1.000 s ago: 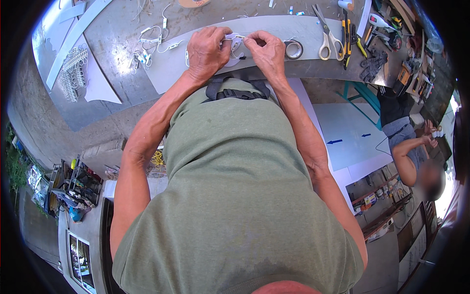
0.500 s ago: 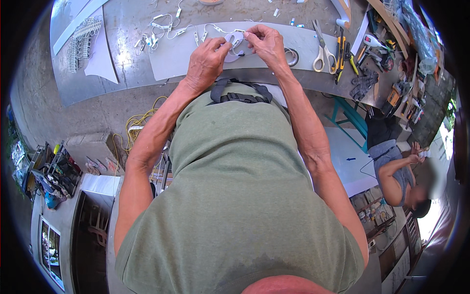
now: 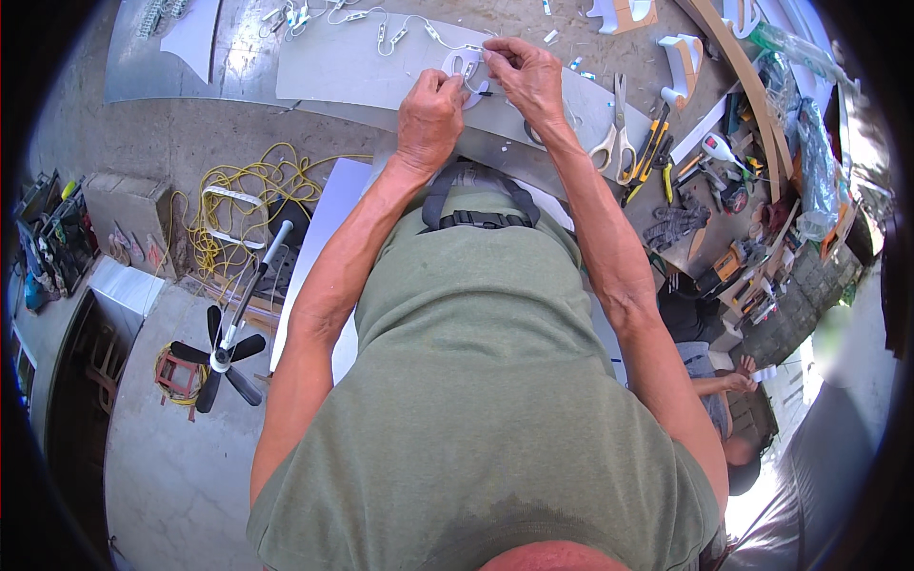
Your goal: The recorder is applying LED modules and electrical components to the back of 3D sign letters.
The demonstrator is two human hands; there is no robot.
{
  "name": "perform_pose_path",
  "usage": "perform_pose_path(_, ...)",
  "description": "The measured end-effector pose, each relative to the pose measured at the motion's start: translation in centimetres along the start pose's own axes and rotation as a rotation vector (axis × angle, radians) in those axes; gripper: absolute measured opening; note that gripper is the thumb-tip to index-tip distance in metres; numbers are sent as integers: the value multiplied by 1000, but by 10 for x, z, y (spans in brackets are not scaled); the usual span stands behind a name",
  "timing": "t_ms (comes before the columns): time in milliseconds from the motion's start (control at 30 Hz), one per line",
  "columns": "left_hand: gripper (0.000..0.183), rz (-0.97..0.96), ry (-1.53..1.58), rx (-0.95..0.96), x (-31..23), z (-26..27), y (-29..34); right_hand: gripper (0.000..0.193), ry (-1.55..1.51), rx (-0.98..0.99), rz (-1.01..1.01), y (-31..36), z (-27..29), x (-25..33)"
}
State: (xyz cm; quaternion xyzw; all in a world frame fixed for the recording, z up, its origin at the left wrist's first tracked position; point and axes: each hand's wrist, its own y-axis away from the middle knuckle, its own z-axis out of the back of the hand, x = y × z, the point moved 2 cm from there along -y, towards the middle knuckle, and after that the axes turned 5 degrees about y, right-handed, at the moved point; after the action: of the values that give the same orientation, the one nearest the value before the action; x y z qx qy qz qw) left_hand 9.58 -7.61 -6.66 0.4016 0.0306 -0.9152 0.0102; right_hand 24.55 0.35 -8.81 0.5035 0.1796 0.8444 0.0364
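A concrete workshop floor fills the head view, and a long grey desk [image 3: 314,71] curves across the top of the frame, littered with small parts and tools.

At the upper middle, both hands meet over the desk. The left hand [image 3: 430,107] is clenched, its fingers pinching a small white module [image 3: 464,67] that sits at the end of a wired string of white modules [image 3: 381,24] trailing off to the upper left across the desk. The right hand [image 3: 526,74] is just beside it, fingertips closed on the same small piece from the right side; the piece is so small here that I cannot tell exactly which part each hand grips. The module is held just above or on the desk, between the two hands.

To the right of the hands, a pair of scissors [image 3: 614,138] with pale handles lies on the desk, and next to it yellow-handled pliers [image 3: 652,147]. Farther right, a grey glove [image 3: 674,226] rests among scattered tools.

At the left of the frame, a tangle of yellow cable [image 3: 224,205] lies on the floor, and below it a black fan [image 3: 224,357] on a stand. The person's green shirt [image 3: 476,381] takes up the lower middle. At the lower right, another person [image 3: 724,400] sits on the floor, well apart from the desk.
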Motion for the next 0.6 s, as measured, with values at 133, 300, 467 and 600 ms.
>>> perform_pose_path(133, 20, 59, 2, -82, -2, -9, 4, 19, 36, 28, 49, -1, 1, 0)
perform_pose_path(300, 15, 155, 126, -273, -1, -14, 3, 18, 136, 45, 75, -4, 5, 9)
perform_pose_path(467, 18, 337, 195, -284, 3, -12, 0, 17, 184, 34, 102, -2, 1, 10)
perform_pose_path(600, 22, 380, 196, -252, 7, -12, -10, 15, 145, 10, 60, 6, -3, 9)
